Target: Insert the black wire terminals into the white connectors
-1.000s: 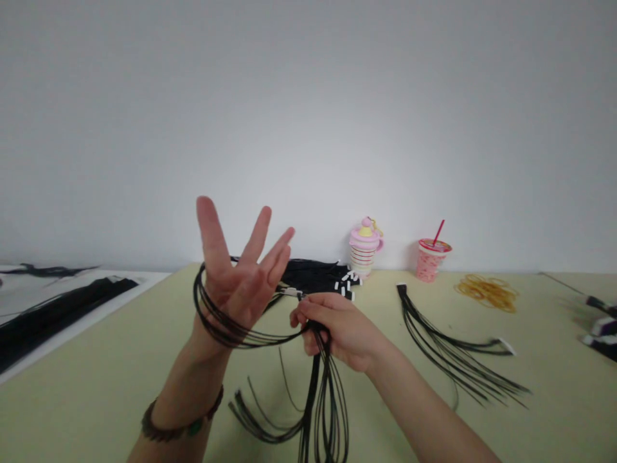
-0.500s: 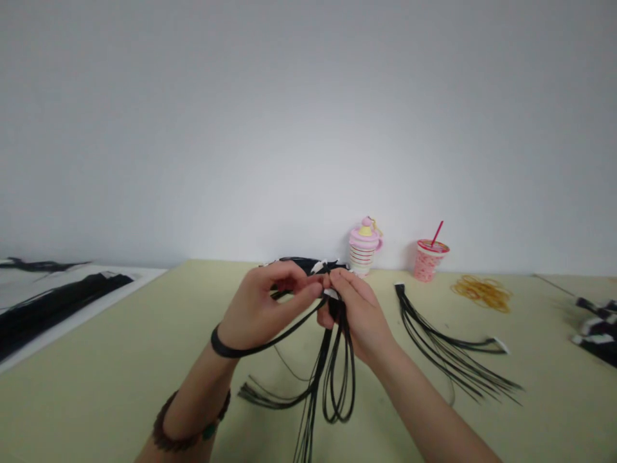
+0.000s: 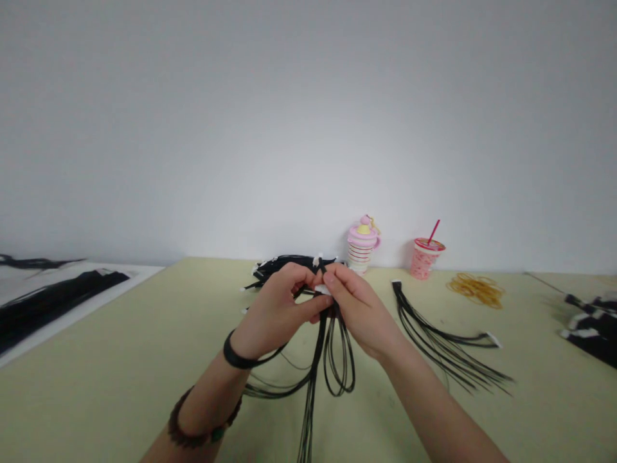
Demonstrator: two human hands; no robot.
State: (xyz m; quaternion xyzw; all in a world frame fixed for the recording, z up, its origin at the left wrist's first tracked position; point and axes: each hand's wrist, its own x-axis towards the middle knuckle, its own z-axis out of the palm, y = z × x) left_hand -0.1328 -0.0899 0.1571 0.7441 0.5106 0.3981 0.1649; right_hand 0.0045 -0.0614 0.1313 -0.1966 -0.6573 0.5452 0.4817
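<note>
Both of my hands meet over the table on one black wire harness (image 3: 314,366). My left hand (image 3: 282,305) pinches it near a white connector (image 3: 322,290), thumb pointing right. From the other side, my right hand (image 3: 359,305) grips the same spot, its thumb on the wires just above the connector. Looped wires (image 3: 341,360) hang under my right hand, while loose ends fan out down and left. The fingertips partly hide the connector. A black band circles my left wrist, with a beaded bracelet (image 3: 193,437) farther down the forearm.
Behind my hands lies a pile of black harnesses (image 3: 270,267). Another harness (image 3: 434,334) with white connectors lies right. Against the wall stand a pink lidded cup (image 3: 361,247) and a cup with straw (image 3: 425,260). Yellow rubber bands (image 3: 477,290) lie nearby; black wire bundles (image 3: 58,302) are left.
My left hand has closed in on the connector, its thumb now against it. The wire that ran from my left wrist to the fingers has slackened and dropped. The view shifted slightly.
</note>
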